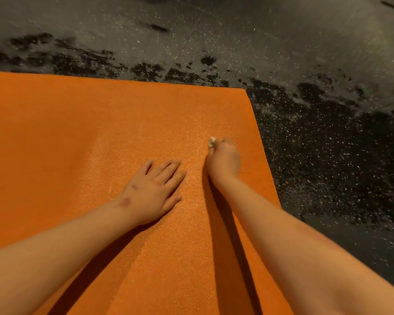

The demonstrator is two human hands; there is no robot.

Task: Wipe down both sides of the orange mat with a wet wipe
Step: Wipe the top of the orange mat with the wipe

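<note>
1. The flat orange textured foam mat [100,133] lies spread on a dark speckled rubber floor [328,133], its far right corner in view.
2. The left hand [154,189] rests palm-down on the mat, fingers straight and slightly spread, holding nothing.
3. The right hand [224,159], just right of the left hand, has its fingers curled round a small crumpled whitish wet wipe [212,142], pressing it against the mat near the mat's right edge.

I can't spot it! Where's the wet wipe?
Head view: the wet wipe peeks from the right hand, on the orange mat near its far right corner.
</note>
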